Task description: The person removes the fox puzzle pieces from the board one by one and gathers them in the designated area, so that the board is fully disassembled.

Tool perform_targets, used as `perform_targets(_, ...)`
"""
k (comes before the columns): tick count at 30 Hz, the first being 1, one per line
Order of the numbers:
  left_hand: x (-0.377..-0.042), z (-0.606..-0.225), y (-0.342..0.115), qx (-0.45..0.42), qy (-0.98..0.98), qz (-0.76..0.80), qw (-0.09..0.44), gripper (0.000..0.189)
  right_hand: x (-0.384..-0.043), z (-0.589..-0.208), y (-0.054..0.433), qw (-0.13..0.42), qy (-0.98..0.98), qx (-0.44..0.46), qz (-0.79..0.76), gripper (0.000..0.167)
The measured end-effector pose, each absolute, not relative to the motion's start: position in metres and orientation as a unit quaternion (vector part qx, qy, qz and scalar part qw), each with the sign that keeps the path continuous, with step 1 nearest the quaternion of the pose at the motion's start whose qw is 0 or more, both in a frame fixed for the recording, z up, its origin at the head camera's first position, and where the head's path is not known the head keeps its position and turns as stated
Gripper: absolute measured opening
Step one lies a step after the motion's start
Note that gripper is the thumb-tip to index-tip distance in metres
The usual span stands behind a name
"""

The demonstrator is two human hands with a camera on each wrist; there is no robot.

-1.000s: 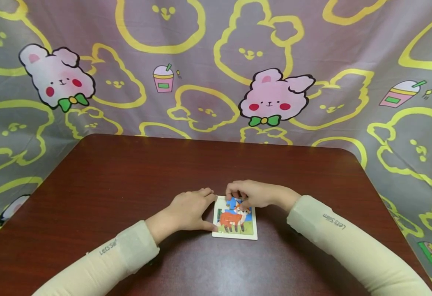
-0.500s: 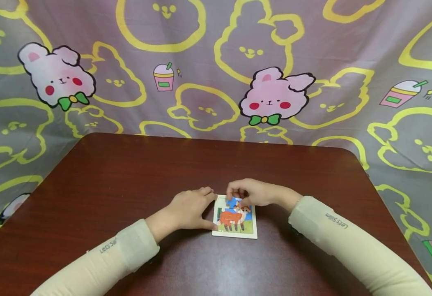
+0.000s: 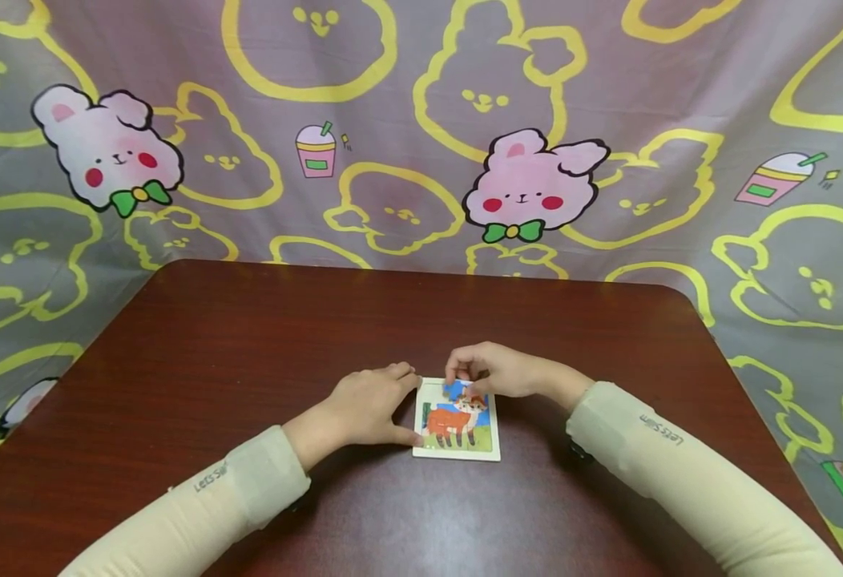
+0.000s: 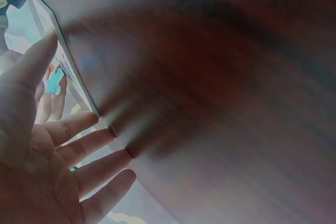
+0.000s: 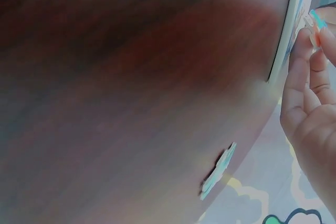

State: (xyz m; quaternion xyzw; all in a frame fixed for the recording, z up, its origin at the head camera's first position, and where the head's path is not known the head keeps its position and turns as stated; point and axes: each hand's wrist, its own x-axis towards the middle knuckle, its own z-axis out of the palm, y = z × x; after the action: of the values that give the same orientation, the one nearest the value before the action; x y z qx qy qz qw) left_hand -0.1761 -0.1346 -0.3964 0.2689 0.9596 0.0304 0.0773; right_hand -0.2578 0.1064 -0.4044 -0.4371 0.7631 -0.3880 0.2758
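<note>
A wooden tray puzzle (image 3: 495, 458) with a fox picture lies on the table in the head view. At its upper part, my right hand (image 3: 497, 370) pinches a blue puzzle piece (image 3: 454, 391) between thumb and fingers, just over the board. The held piece (image 4: 54, 81) also shows light blue in the left wrist view. My left hand (image 3: 367, 407) rests along the puzzle's left edge, thumb near the lower corner and fingertips near the upper one. In the left wrist view its fingers (image 4: 94, 150) are straight and spread. The right fingertips partly hide the fox's head.
A loose puzzle piece (image 5: 218, 171) lies on the table beyond the board in the right wrist view; my right hand covers that spot in the head view. The dark red-brown table (image 3: 284, 320) ends at a patterned curtain (image 3: 393, 120) behind and at the sides.
My right hand has shifted slightly up and away, with the blue puzzle piece still pinched. The left hand stays at the board's edge.
</note>
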Motion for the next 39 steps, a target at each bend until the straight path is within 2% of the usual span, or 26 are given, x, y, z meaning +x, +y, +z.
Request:
perform_targets(27, -0.176, -0.397, -0.135, 0.265, 0.96, 0.04, 0.083, 0.086, -0.271, -0.386, 0.165, 0.223, 0.823, -0.359, -0.38, 0.021)
perform_targets(39, -0.175, -0.396, -0.135, 0.264, 0.96, 0.045, 0.084, 0.086, -0.28, -0.382, 0.192, 0.183, 0.844, -0.337, -0.374, 0.024)
